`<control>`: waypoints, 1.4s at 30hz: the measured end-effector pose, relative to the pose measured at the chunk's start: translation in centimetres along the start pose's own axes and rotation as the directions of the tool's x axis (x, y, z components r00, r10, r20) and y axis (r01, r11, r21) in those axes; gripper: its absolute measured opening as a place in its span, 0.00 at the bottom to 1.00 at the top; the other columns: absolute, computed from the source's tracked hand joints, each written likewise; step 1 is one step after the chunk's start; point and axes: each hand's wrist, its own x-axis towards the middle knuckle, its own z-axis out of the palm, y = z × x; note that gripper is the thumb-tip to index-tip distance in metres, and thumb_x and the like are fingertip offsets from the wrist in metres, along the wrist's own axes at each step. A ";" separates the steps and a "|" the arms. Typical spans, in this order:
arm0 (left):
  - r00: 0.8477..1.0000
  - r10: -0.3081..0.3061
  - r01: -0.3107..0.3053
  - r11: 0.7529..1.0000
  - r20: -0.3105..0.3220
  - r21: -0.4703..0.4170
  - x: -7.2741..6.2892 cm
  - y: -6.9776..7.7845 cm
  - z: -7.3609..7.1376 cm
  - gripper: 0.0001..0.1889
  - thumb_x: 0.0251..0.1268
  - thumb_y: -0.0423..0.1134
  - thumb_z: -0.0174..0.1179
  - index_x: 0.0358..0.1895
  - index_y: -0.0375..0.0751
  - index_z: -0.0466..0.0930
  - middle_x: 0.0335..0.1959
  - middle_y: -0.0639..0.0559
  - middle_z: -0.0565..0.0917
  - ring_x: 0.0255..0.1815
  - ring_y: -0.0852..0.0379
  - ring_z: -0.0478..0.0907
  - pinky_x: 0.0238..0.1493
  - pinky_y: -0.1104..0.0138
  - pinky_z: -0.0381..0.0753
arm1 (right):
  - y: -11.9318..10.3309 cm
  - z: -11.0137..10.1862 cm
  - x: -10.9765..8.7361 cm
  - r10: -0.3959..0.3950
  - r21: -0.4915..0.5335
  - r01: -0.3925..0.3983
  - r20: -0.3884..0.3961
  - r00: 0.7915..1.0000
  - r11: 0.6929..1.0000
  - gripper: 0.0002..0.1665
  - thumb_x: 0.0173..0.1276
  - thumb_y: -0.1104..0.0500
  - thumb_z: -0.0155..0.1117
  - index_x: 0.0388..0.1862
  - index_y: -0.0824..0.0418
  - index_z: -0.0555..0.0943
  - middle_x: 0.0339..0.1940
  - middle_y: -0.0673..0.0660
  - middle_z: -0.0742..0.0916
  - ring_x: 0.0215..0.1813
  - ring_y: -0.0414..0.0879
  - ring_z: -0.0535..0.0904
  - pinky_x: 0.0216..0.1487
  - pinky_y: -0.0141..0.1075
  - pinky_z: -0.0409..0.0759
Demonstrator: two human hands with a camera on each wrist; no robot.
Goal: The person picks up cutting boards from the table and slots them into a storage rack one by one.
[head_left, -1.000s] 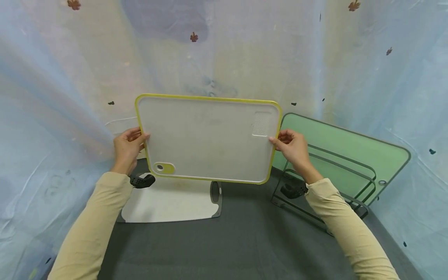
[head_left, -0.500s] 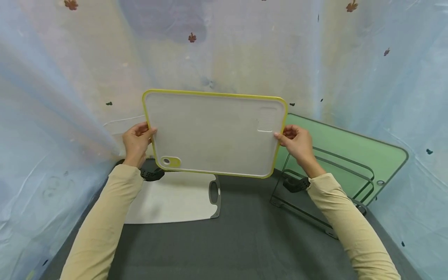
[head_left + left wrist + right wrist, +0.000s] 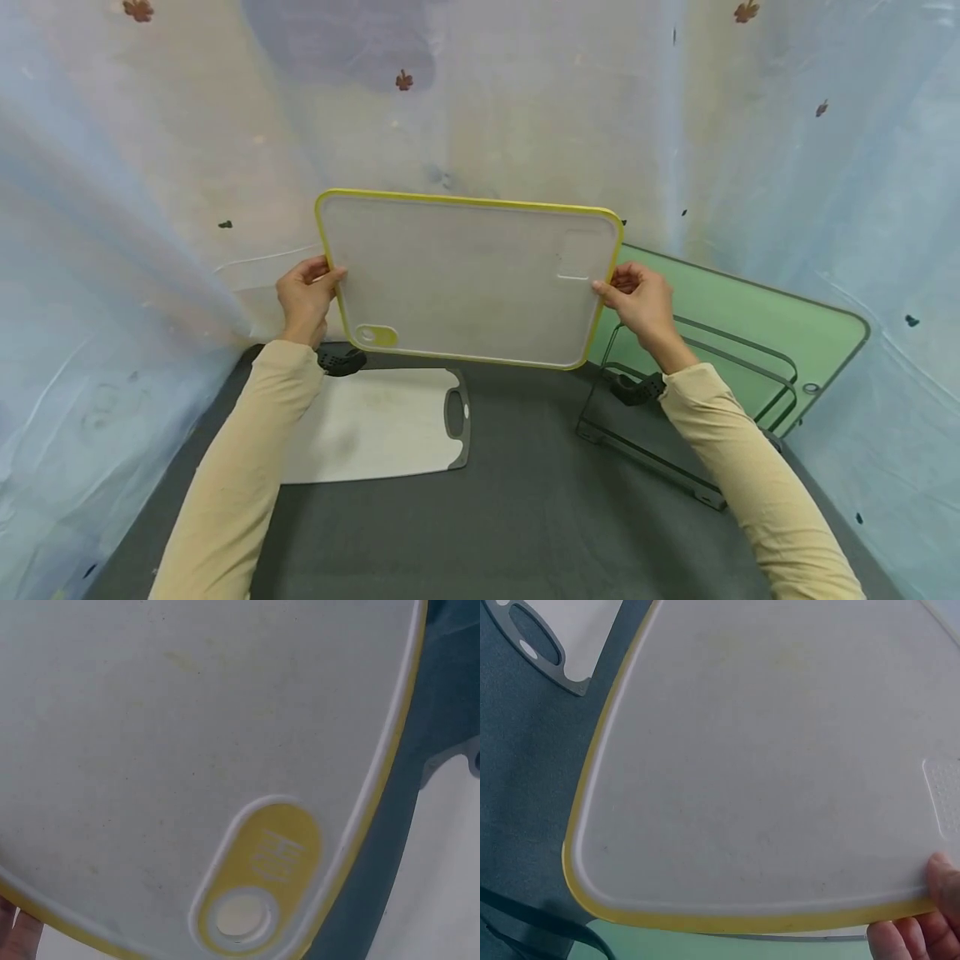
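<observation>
A white cutting board (image 3: 465, 283) with a yellow rim is held up broadside above the table. My left hand (image 3: 303, 300) pinches its left edge, thumb on the near face. On the opposite edge, my right hand (image 3: 641, 307) grips it the same way. The board's lower left corner has a yellow patch (image 3: 281, 851) with a round hole. Near the right edge, a textured grating patch (image 3: 948, 799) shows in the right wrist view. Fingers (image 3: 911, 937) of the right hand curl behind the rim there.
Another white cutting board (image 3: 382, 425) with a grey handle end lies flat on the dark table (image 3: 510, 517). At the right, a green board (image 3: 742, 304) leans upright in a black wire rack (image 3: 645, 461). A pale plastic curtain (image 3: 510, 100) surrounds the table.
Both hands have carried the yellow-rimmed board a little right and upward, and its lower edge has risen most. The flat white board and the rack have stayed in place.
</observation>
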 end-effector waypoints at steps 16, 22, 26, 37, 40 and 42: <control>0.999 -0.021 0.020 0.999 -0.028 -0.045 -0.2 -1.5 2.6 0.13 0.54 0.26 0.70 0.45 0.33 0.85 0.32 0.56 0.82 0.30 0.63 0.78 0.32 0.74 0.76 | 0.9 -0.9 0.1 0.015 0.003 -0.015 -0.066 0.998 1.000 0.21 0.65 0.58 0.70 0.49 0.73 0.78 0.43 0.63 0.82 0.38 0.40 0.79 0.40 0.34 0.82; 0.999 -0.015 0.014 0.999 -0.041 -0.040 -0.5 -2.0 3.5 0.15 0.54 0.26 0.71 0.47 0.33 0.85 0.33 0.55 0.83 0.32 0.64 0.79 0.32 0.74 0.76 | 1.1 -1.4 -0.2 0.011 -0.031 -0.014 -0.096 0.995 0.999 0.22 0.65 0.57 0.69 0.49 0.73 0.78 0.42 0.63 0.82 0.38 0.40 0.78 0.40 0.34 0.82; 0.999 -0.015 0.013 0.999 -0.040 -0.053 -0.6 -2.1 4.2 0.15 0.54 0.26 0.71 0.47 0.32 0.85 0.32 0.56 0.82 0.32 0.64 0.79 0.32 0.74 0.75 | 1.2 -1.8 -0.4 0.011 -0.042 -0.016 -0.114 0.993 0.999 0.22 0.65 0.56 0.69 0.49 0.72 0.79 0.42 0.62 0.82 0.37 0.39 0.78 0.38 0.30 0.82; 1.000 -0.028 0.028 0.998 0.001 -0.060 -1.2 -2.7 5.8 0.17 0.54 0.26 0.71 0.49 0.31 0.84 0.34 0.53 0.83 0.35 0.62 0.80 0.37 0.71 0.77 | 2.2 -2.7 -1.3 0.043 0.001 -0.044 -0.218 0.975 0.999 0.22 0.63 0.57 0.72 0.48 0.73 0.79 0.38 0.59 0.83 0.35 0.37 0.78 0.37 0.31 0.82; 1.000 -0.021 0.021 0.998 0.008 -0.055 -1.4 -2.9 6.3 0.17 0.54 0.26 0.71 0.49 0.31 0.84 0.34 0.53 0.83 0.34 0.63 0.80 0.36 0.71 0.76 | 2.4 -3.0 -1.5 0.052 -0.007 -0.055 -0.242 0.969 0.998 0.24 0.63 0.56 0.72 0.49 0.73 0.80 0.38 0.59 0.83 0.36 0.37 0.78 0.35 0.26 0.79; 1.000 -0.018 0.018 0.998 0.012 -0.058 -1.5 -2.9 6.7 0.16 0.55 0.26 0.70 0.49 0.31 0.84 0.33 0.55 0.83 0.32 0.63 0.80 0.35 0.71 0.76 | 2.5 -3.3 -1.6 0.058 -0.001 -0.061 -0.254 0.965 0.998 0.24 0.62 0.56 0.72 0.49 0.73 0.79 0.38 0.57 0.83 0.36 0.36 0.78 0.35 0.25 0.78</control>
